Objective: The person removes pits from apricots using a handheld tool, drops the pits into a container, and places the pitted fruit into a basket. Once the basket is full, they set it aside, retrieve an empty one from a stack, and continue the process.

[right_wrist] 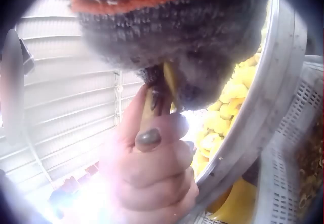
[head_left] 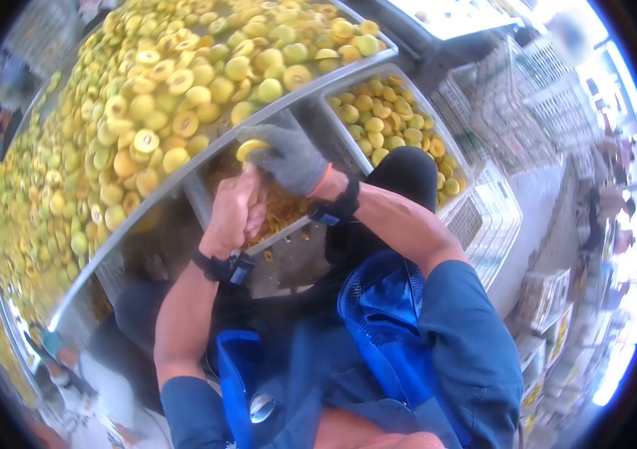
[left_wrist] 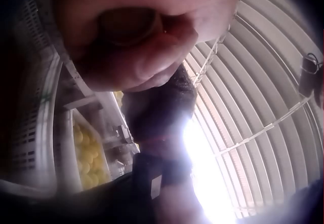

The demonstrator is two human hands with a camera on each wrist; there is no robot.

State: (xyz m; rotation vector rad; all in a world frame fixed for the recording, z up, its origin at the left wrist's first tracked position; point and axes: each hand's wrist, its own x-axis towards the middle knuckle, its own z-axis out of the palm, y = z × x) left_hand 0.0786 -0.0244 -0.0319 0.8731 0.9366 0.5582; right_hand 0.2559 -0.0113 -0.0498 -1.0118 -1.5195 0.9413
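My gloved right hand [head_left: 292,159] pinches a yellow peach half [head_left: 252,150] above a crate of scraps [head_left: 286,213]. Just below it, my bare left hand [head_left: 234,212] has its fingers curled into a fist. In the right wrist view, the left thumb and fingers grip a slim tan piece [right_wrist: 150,108], like a tool handle, its upper end reaching to the grey glove [right_wrist: 172,36]. What kind of tool it is I cannot tell. The left wrist view shows the curled left fingers [left_wrist: 144,57] close up, with the dark glove [left_wrist: 159,100] behind them.
A big metal-rimmed table [head_left: 210,142] heaped with halved and whole yellow peaches [head_left: 184,97] stands in front. To the right, a white crate [head_left: 326,112] holds more peaches. Stacked plastic crates [head_left: 516,97] stand farther right. Other people are at the edges.
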